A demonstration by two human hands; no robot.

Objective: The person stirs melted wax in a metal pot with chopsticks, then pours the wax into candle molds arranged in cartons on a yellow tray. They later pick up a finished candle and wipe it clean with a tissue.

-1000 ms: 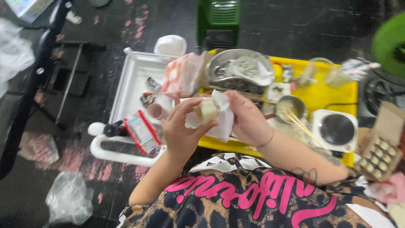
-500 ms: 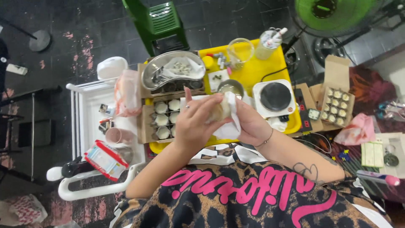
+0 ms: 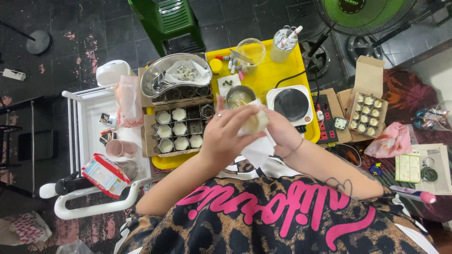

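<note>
hands (image 3: 226, 136) (image 3: 282, 134) in clenched grip on tissue-wrapped jar (image 3: 254, 123), box (image 3: 179, 129) of wax-filled jars

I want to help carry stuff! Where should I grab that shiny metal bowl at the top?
Probably grip the metal bowl by its bare far-left rim, coming from above. It is wide and shallow, things lie in its middle, and its near edge overhangs the box of small cups.

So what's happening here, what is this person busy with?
A person seated over a yellow tray holds a small pale jar in both hands, the left hand and right hand pressing a white cloth or paper around it, as if wiping it. Beside them on the tray sit a cardboard box of similar small filled pots, a little metal pot, a small white hotplate and a metal basin.
</note>
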